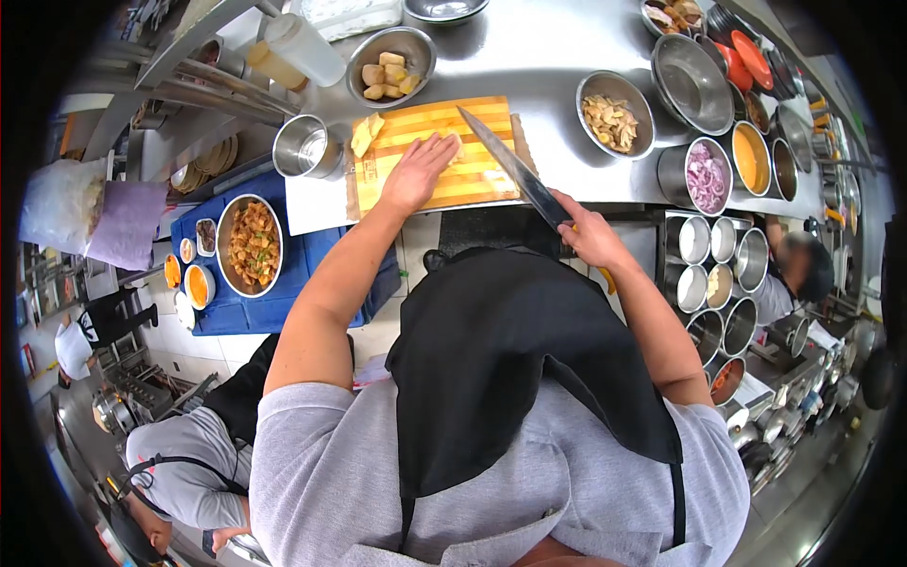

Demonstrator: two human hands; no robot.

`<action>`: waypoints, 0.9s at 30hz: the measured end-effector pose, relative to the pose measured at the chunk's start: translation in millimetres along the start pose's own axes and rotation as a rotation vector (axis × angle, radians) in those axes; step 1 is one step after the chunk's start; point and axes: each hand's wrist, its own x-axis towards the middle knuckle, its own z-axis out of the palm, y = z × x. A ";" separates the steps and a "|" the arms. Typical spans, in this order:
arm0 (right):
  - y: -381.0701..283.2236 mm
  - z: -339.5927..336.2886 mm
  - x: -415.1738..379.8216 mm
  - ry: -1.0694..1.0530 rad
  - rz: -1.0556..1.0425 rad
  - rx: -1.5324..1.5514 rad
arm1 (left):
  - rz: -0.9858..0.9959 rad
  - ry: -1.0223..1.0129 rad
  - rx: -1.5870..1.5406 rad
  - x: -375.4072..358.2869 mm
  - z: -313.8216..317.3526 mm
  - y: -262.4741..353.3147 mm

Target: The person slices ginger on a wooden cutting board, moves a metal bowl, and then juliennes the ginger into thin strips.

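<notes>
My left hand (420, 173) lies flat on a striped wooden cutting board (482, 180), fingers stretched out. Its fingertips rest at a pale slice (456, 147), mostly covered. A large kitchen knife (510, 163) is in my right hand (593, 234), which is closed round the handle at the counter's front edge. The blade slants across the board's right side, tip toward the far edge. At the board's left lies a yellow chunk that looks like peeled ginger (367, 135). Similar chunks (385, 77) fill a steel bowl behind. Thin pale slices (610, 123) sit in another bowl at right.
A steel pot (304, 146) stands left of the board. Chopped red onion (707, 178) and an orange liquid (751, 159) are in containers at right. A bowl of cooked food (253, 246) sits on blue cloth at left. A co-worker (189, 463) is close at lower left.
</notes>
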 end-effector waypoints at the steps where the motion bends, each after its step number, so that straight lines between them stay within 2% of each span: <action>1: 0.5 0.2 -0.4 0.003 -0.002 0.007 | -0.035 -0.024 0.025 -4.0 1.3 -1.2; 8: -4.7 1.1 -0.5 0.012 0.008 -0.006 | -0.026 -0.087 -0.003 4.5 -16.0 -3.2; 10: -13.0 -0.6 -4.1 0.011 0.013 -0.004 | -0.147 0.081 -0.239 9.4 -20.2 -1.0; 12: -13.4 0.3 -3.8 0.002 0.014 -0.005 | -0.199 0.094 -0.231 11.4 -19.6 -2.6; 14: -6.4 5.0 1.3 0.046 -0.035 -0.178 | -0.257 0.107 -0.219 11.7 -17.4 -7.9; 15: -12.9 2.9 1.5 0.045 -0.036 -0.180 | -0.231 0.094 -0.252 12.0 -14.7 -10.2; 17: -27.4 -3.5 2.0 0.059 -0.015 -0.386 | -0.204 0.082 -0.288 12.2 -8.7 -13.2; 20: -38.0 -11.3 7.1 0.031 -0.039 -0.459 | -0.190 0.092 -0.321 15.1 -6.3 -7.2; 23: -32.6 -16.0 16.5 0.042 -0.083 -0.509 | -0.273 0.132 -0.340 14.7 1.3 12.8; 27: -35.3 -26.8 21.3 0.033 -0.077 -0.574 | -0.375 0.277 -0.321 10.2 10.1 39.5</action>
